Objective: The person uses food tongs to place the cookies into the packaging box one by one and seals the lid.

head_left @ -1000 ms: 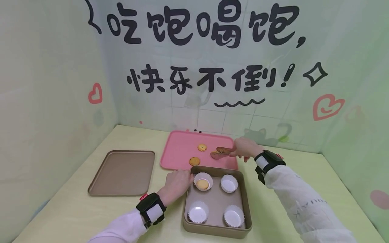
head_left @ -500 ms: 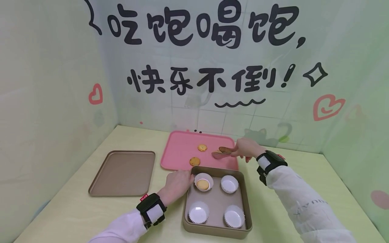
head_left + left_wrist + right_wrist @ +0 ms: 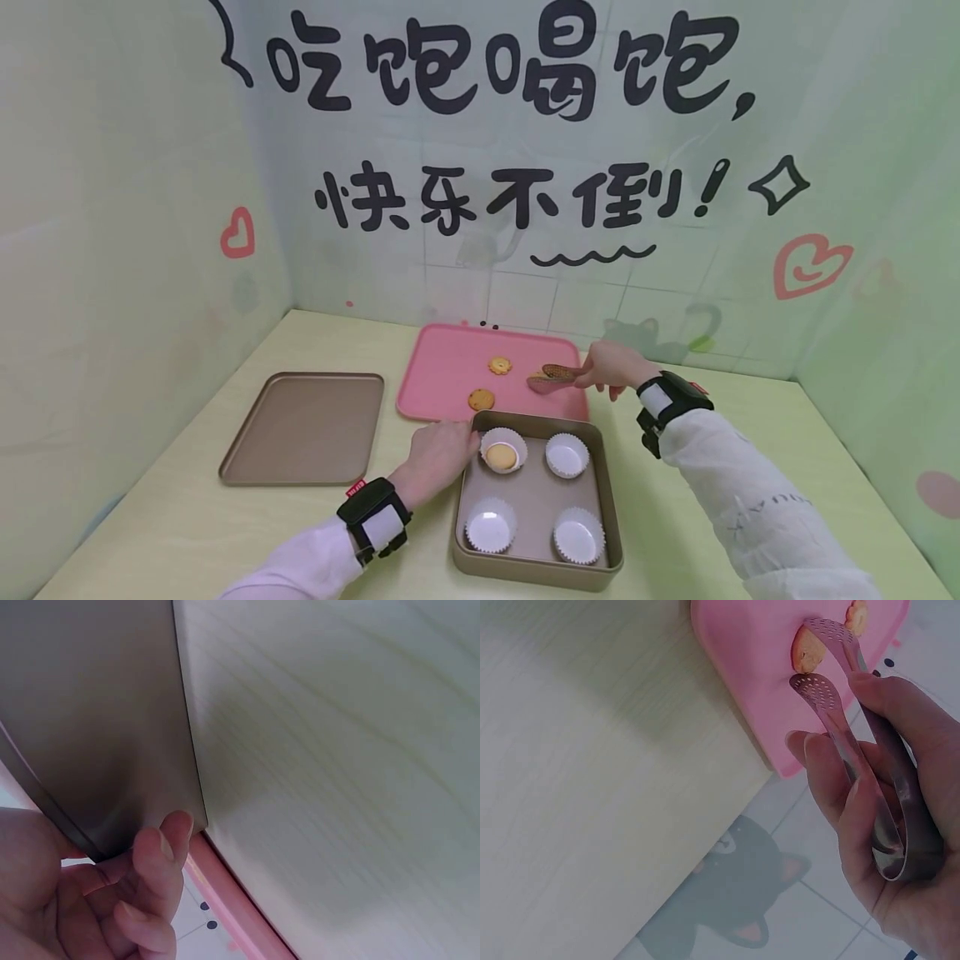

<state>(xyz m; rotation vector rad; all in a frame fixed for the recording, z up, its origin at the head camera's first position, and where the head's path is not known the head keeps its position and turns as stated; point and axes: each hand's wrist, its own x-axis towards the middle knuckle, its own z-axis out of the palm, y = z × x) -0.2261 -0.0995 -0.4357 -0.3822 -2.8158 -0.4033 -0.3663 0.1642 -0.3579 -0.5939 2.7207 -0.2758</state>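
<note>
My left hand (image 3: 441,450) pinches the wall of a deep square baking tin (image 3: 536,573) near its far left corner. In the left wrist view, fingertips (image 3: 154,851) press the tin's outside. White paper cups (image 3: 567,455) stand in the tin's corners; the far left one holds a round cookie (image 3: 501,456). My right hand (image 3: 617,367) grips metal tongs (image 3: 889,780) with perforated tips over a pink tray (image 3: 442,354). Between the tips lies a cookie (image 3: 808,651), seen in the right wrist view; whether both tips touch it, I cannot tell.
A flower-shaped cookie (image 3: 499,366) and a round speckled cookie (image 3: 482,400) lie on the pink tray. At left, a shallow brown square pan (image 3: 307,429) rests on the wooden table (image 3: 720,483). A printed curtain (image 3: 480,283) rises behind the pink tray.
My right hand and the tongs have shifted slightly right over the pink tray. My left hand keeps its place at the tin.
</note>
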